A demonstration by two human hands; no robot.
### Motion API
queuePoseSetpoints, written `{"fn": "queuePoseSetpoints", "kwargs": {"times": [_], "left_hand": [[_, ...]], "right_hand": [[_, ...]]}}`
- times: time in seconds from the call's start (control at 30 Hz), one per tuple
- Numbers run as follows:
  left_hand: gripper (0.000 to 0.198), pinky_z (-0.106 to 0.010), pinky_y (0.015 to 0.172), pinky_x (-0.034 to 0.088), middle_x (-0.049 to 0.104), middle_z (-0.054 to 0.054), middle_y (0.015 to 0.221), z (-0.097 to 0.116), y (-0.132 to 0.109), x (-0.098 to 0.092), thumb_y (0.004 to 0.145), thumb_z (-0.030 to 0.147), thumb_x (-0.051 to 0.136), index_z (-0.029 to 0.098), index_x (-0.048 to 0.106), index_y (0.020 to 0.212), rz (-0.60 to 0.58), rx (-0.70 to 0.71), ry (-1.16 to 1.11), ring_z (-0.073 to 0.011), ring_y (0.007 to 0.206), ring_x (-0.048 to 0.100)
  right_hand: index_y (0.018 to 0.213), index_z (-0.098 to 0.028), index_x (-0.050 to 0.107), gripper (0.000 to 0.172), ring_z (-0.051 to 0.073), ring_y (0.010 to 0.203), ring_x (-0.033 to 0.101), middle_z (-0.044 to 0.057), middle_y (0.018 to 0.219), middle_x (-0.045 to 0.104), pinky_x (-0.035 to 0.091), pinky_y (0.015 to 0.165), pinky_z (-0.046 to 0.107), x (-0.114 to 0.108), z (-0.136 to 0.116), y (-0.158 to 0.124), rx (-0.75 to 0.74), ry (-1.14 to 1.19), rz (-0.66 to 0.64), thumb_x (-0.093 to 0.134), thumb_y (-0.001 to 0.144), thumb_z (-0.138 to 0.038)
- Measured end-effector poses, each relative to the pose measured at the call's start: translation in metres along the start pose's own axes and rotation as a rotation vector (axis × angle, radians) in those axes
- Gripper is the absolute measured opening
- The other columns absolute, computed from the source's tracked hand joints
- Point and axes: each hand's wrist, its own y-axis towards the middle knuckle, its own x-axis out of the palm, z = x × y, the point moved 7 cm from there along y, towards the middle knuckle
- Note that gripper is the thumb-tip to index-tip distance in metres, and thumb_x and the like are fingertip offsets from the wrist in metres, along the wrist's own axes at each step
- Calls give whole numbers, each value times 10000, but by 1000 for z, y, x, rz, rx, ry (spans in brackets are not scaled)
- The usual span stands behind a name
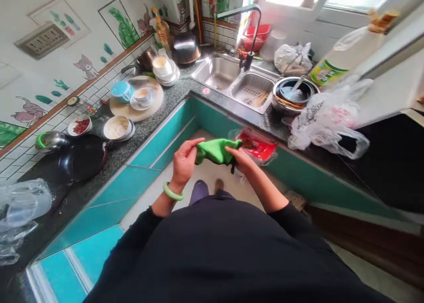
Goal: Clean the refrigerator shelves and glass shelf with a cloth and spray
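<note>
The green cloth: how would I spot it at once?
Find the teal cupboards below the sink. In front of them, a left hand and right hand hold something between them. That is the cloth: bright green and crumpled, unlike the red package nearby.

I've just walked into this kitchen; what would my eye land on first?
Most likely the bright green cloth, held between the person's left hand and right hand near the middle of the view. Next, perhaps, the pale green bangle around the left wrist. Farther back, the tall, dark faucet rises behind the double sink, in front of the window's glare.
</note>
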Motion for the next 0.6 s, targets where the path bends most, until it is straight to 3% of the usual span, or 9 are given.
{"fn": "queuePoseSetpoints", "kwargs": {"times": [0.13,0.27,0.43,0.5,0.6], "left_hand": [[387,-357,1073,528,764,-84,1248,-45,96,-38,922,219,629,204,775,1280,87,-39,94,-219,1146,700],[436,-375,1028,543,738,-103,1219,-100,205,-44,825,164,728,208,780,1255,-2,-75,201,-241,1097,691],[166,-392,1039,513,738,-78,953,-167,349,-11,764,104,761,182,814,901,-179,-263,100,-237,966,670],[149,-392,1049,509,733,-88,992,-186,400,10,773,134,774,182,805,911,-210,-321,33,-237,997,664],[245,-441,1041,534,722,-127,1175,-212,458,52,866,284,753,202,784,1095,-272,-460,-98,-248,1077,678]], "right_hand": [[961,-195,739,245,272,952,767,74,924,800,652,828,394,14,-49,92,77,-51,-27,819,796,-359],[961,-185,741,240,280,916,779,87,897,802,665,816,413,11,-99,174,61,-34,25,814,824,-368],[994,-179,733,257,250,887,787,94,933,806,664,798,387,4,-154,247,27,47,185,733,924,-426],[1025,-184,725,256,235,925,789,93,979,809,657,827,369,3,-175,273,-4,86,263,672,975,-429],[1067,-180,713,298,236,1046,772,102,1038,803,628,933,377,5,-206,319,-67,48,382,567,1038,-438]]}}
